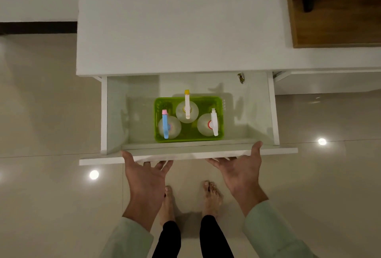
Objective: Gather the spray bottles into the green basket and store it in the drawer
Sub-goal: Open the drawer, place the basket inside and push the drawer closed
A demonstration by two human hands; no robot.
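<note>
Three clear spray bottles stand upright in the green basket (188, 138), which sits on the floor of the open drawer (273, 113). Trigger heads: blue with pink tip (165, 123), white with yellow tip (187, 104), all white (214, 122). Each head's long axis runs front to back, nozzle toward the drawer's rear. Left hand (144, 172) and right hand (240, 168) are spread open, palms up, fingers under the drawer front, thumbs on its top edge.
</note>
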